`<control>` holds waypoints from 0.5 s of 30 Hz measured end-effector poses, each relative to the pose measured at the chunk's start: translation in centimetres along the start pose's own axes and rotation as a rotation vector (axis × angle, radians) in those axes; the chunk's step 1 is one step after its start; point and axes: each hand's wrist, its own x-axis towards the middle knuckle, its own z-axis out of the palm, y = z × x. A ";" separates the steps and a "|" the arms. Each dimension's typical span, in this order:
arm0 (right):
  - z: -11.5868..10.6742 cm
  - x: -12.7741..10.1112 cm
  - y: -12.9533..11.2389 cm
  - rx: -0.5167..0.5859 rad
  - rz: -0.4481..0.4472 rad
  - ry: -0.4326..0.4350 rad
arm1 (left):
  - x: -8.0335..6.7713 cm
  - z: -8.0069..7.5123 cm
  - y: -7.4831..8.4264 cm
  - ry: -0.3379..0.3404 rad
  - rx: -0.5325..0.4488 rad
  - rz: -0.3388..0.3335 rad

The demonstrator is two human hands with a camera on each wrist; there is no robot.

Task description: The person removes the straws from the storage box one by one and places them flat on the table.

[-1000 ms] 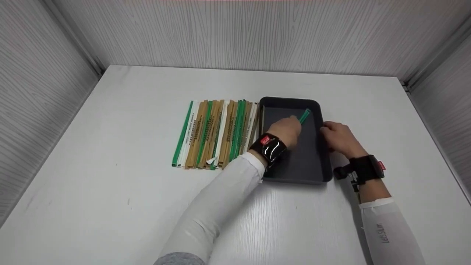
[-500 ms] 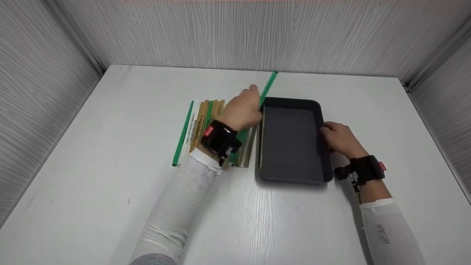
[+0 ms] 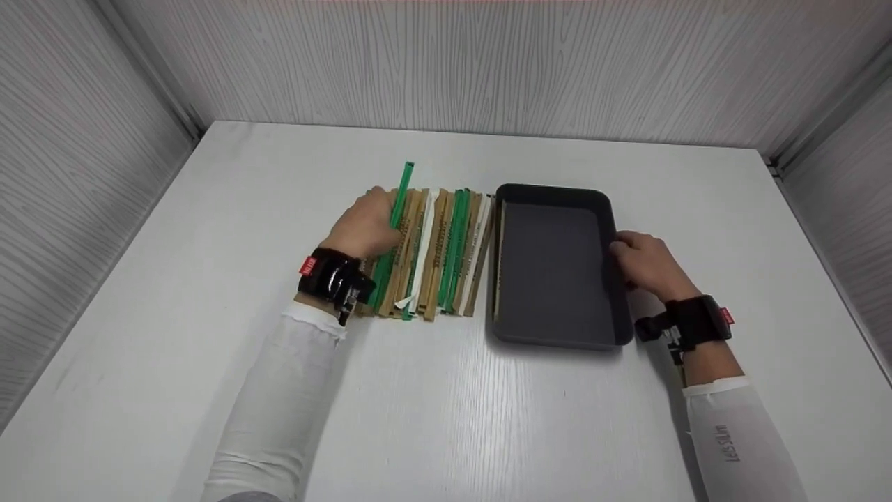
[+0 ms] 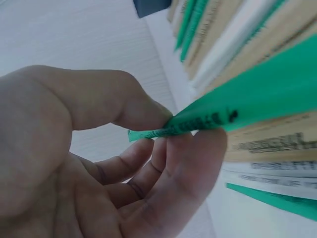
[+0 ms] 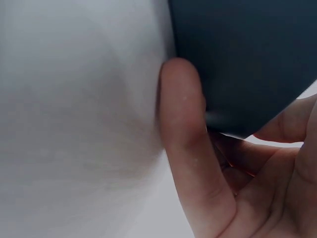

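Observation:
Between the thumb and fingers of my left hand (image 3: 366, 224) is a green paper-wrapped straw (image 3: 405, 195), its upper end sticking up past the far ends of the row. In the left wrist view the thumb and fingertips pinch this printed green wrapper (image 4: 267, 91). Below and around it lies a row of wrapped straws (image 3: 437, 254) in brown, white and green, side by side. My right hand (image 3: 649, 265) grips the right wall of a dark grey tray (image 3: 557, 279). In the right wrist view the fingers lie against the tray's side (image 5: 237, 59).
A thin brown wrapped straw (image 3: 500, 261) lies along the tray's left wall. The row of straws ends just left of the tray. Everything rests on a white table (image 3: 418, 418), with pale wood-grain panels (image 3: 446, 63) at the back and sides.
My left hand has moved left from over the tray, carrying the green straw across to the left part of the row. The right hand stays on the tray wall.

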 end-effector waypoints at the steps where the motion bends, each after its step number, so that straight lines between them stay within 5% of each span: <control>1: 0.0 0.0 0.0 0.000 0.002 0.001 | 0.0 0.3 -0.4 -0.007 -0.006 -0.004; 15: 0.1 0.2 0.0 0.001 0.009 -0.002 | 0.8 2.5 -2.4 -0.033 0.024 -0.104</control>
